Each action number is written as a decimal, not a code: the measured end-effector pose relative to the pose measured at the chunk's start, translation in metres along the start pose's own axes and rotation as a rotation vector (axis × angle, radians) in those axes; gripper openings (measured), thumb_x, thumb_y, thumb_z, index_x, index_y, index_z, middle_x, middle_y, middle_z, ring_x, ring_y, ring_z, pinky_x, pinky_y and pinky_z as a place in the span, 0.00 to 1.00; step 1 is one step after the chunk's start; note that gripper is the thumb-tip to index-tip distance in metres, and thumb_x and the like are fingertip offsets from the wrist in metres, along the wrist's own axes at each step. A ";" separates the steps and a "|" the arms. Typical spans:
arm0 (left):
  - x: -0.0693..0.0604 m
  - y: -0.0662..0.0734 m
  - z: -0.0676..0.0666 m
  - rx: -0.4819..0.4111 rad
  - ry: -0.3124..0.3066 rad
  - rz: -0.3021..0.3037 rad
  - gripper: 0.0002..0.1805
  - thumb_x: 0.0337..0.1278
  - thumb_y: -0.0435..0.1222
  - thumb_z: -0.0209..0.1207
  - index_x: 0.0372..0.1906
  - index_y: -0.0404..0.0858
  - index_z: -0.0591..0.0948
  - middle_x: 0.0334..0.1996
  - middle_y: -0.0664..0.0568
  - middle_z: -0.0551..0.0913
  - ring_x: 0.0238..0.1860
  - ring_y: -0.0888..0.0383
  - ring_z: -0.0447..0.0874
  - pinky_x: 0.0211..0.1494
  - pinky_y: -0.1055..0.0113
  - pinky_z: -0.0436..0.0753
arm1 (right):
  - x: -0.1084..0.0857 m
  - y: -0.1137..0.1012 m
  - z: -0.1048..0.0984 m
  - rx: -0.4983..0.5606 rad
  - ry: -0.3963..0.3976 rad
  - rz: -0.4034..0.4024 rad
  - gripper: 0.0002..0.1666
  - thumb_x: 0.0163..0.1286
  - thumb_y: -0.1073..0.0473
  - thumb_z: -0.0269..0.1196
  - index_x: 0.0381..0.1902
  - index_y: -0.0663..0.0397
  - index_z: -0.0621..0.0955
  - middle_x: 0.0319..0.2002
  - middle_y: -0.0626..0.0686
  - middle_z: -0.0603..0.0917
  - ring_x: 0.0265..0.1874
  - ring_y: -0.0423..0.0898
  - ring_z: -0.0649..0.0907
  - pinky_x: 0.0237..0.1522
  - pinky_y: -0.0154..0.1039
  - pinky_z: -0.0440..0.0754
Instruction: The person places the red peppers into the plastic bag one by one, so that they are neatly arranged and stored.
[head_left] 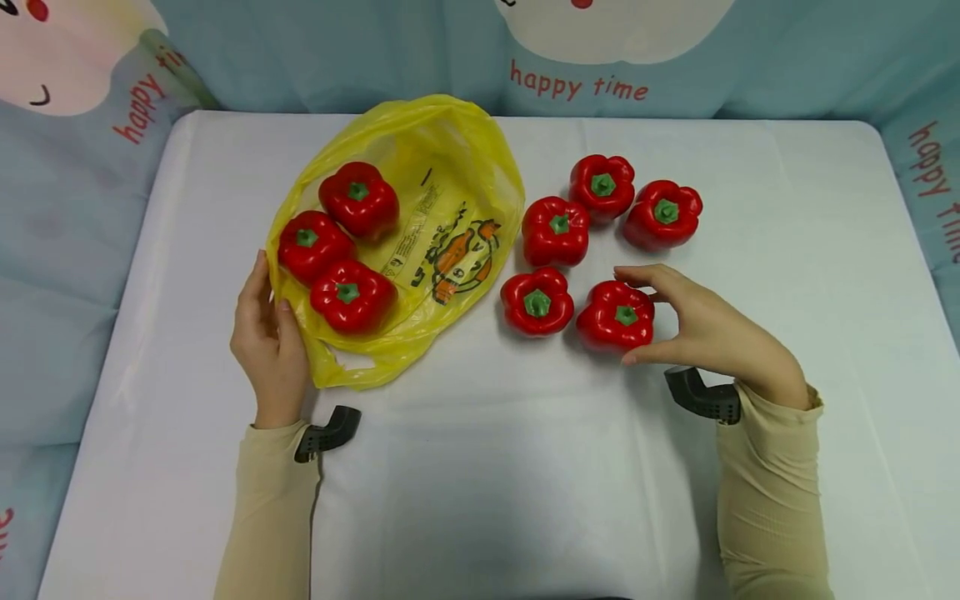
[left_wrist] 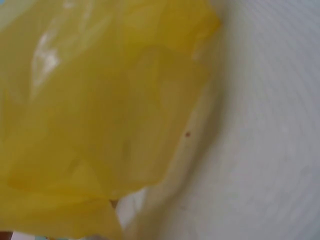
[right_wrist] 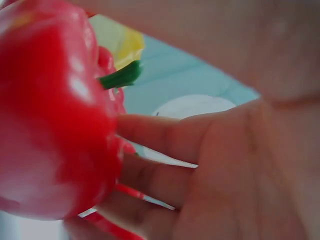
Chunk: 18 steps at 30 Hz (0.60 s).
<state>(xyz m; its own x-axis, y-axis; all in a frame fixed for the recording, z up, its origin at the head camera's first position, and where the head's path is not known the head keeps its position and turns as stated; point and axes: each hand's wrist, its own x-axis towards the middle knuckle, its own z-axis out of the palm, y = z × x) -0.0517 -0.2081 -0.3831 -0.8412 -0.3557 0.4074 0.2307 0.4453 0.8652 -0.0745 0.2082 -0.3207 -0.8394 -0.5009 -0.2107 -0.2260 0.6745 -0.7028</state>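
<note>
On the desk [head_left: 510, 500], three peppers [head_left: 358, 304] sit in the yellow bag [head_left: 465, 158], five loose peppers [head_left: 555, 237] remain outside; my right grip [head_left: 701, 321], spread pepper-wide, curls round the front-right pepper [head_left: 611, 318]; my left grip [head_left: 272, 354] pinches the bag's edge.

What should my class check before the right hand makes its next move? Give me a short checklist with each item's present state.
1. Bag mouth open: ok, its inside shows from above.
2. Left hand at the bag's left edge: ok.
3. Left hand's grip firm: cannot tell, the bag partly hides it.
4. Right hand around one pepper: ok, its fingers reach round that pepper's side.
5. That pepper lifted off the table: cannot tell.
6. All peppers in the bag: not ok, three red peppers inside, five outside, counting the one at the right hand.
</note>
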 end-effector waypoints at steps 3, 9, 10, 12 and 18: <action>0.000 0.000 0.000 -0.001 0.001 0.000 0.24 0.63 0.18 0.46 0.64 0.29 0.69 0.63 0.49 0.71 0.65 0.54 0.68 0.64 0.63 0.70 | 0.001 0.002 0.001 -0.002 -0.046 0.022 0.53 0.47 0.54 0.76 0.67 0.61 0.64 0.63 0.57 0.68 0.58 0.55 0.70 0.59 0.57 0.69; 0.000 0.003 0.001 0.014 0.006 0.004 0.23 0.63 0.18 0.46 0.63 0.28 0.68 0.63 0.49 0.71 0.64 0.54 0.68 0.64 0.63 0.71 | 0.004 0.003 0.002 -0.005 -0.083 0.049 0.54 0.48 0.52 0.76 0.67 0.63 0.62 0.63 0.59 0.66 0.63 0.57 0.66 0.62 0.60 0.65; 0.000 0.004 0.001 0.014 0.006 0.006 0.23 0.63 0.18 0.46 0.63 0.28 0.68 0.63 0.48 0.71 0.64 0.54 0.68 0.64 0.63 0.71 | 0.004 0.003 0.003 -0.004 -0.082 0.049 0.54 0.48 0.53 0.76 0.67 0.63 0.62 0.63 0.60 0.67 0.63 0.57 0.66 0.62 0.60 0.65; 0.000 0.005 0.001 0.015 0.005 0.007 0.23 0.63 0.18 0.46 0.63 0.28 0.68 0.63 0.48 0.71 0.64 0.54 0.68 0.64 0.64 0.71 | 0.004 0.003 0.003 0.002 -0.081 0.049 0.53 0.48 0.53 0.76 0.67 0.63 0.62 0.63 0.59 0.67 0.62 0.57 0.67 0.62 0.59 0.66; 0.001 0.009 0.001 0.018 0.003 0.021 0.23 0.63 0.18 0.46 0.63 0.27 0.68 0.63 0.45 0.71 0.64 0.53 0.69 0.64 0.64 0.71 | 0.004 0.003 0.003 -0.001 -0.072 0.037 0.51 0.48 0.55 0.76 0.66 0.63 0.63 0.61 0.59 0.69 0.59 0.56 0.69 0.60 0.57 0.68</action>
<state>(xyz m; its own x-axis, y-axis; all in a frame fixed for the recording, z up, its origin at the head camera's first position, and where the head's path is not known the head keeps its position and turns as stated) -0.0509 -0.2033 -0.3749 -0.8348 -0.3485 0.4261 0.2395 0.4671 0.8511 -0.0772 0.2066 -0.3261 -0.8097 -0.5131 -0.2849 -0.1957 0.6937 -0.6932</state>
